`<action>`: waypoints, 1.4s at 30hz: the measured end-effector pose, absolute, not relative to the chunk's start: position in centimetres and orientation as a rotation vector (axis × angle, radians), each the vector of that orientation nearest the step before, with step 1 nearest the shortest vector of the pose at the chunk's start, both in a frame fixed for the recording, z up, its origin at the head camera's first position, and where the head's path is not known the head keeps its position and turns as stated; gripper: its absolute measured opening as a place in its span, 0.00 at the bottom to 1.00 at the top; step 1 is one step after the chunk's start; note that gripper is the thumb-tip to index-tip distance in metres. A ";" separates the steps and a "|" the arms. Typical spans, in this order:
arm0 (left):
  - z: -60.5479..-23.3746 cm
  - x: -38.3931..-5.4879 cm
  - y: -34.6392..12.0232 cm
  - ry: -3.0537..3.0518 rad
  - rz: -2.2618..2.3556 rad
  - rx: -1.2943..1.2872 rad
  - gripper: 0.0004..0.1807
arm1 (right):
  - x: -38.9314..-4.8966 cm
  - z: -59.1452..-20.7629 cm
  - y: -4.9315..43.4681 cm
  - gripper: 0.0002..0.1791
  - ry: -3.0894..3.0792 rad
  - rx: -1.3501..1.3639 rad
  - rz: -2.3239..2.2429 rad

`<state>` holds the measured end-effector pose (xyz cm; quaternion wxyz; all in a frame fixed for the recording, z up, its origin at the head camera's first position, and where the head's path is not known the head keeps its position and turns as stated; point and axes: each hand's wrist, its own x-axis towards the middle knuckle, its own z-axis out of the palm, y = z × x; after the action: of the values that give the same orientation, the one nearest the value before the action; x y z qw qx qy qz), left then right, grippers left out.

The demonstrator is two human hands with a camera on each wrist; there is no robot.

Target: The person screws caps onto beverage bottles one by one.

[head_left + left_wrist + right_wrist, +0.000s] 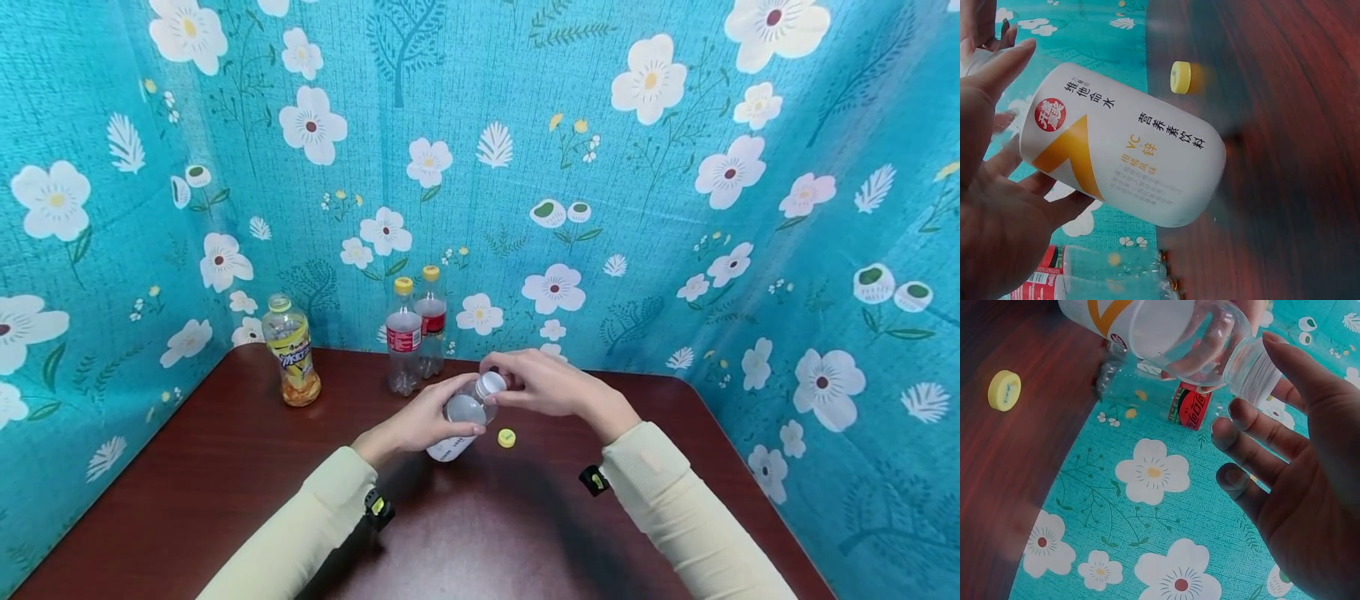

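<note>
Wood-look counter; vitamin-water bottle held tilted over it.
Left grip: curled about the bottle's shoulder. Right grip: narrowed, pinching the white cap at its neck. Probable fault: a hard twist against a slack left hold could spin or drop the bottle. Markings: 维他命水, 营养素饮料, VC 锌, 柑橘风味. Also listed: two Coca-Cola bottles; yellow-labelled bottle, lettering unclear; loose yellow cap.

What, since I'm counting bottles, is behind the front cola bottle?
Behind the front cola bottle, slightly right, is another cola bottle, then flowered cloth. The front bottle covers the rear one's left edge.
</note>
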<state>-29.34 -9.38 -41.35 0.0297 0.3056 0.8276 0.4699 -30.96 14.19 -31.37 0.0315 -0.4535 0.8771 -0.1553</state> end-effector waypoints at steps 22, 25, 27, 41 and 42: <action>-43.3 -27.1 -8.3 2.826 1.593 0.939 0.41 | -29.7 -32.4 12.9 0.15 2.786 -1.430 -0.642; -43.4 -26.9 -8.3 2.889 1.590 0.895 0.42 | -29.7 -32.5 12.5 0.14 2.805 -1.450 -0.643; -43.4 -26.9 -8.3 2.922 1.567 0.864 0.42 | -29.7 -32.5 12.3 0.14 2.823 -1.441 -0.630; -42.6 -27.5 -8.6 2.865 1.596 0.822 0.40 | -29.7 -33.2 12.8 0.20 2.864 -1.402 -0.709; -42.5 -27.6 -8.6 2.866 1.602 0.810 0.40 | -29.7 -33.2 12.9 0.21 2.863 -1.400 -0.720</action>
<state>-27.63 -8.60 -42.55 -0.1199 0.2377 0.8414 0.4703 -29.70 12.91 -33.16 -0.0627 -0.4276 0.8745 -0.2201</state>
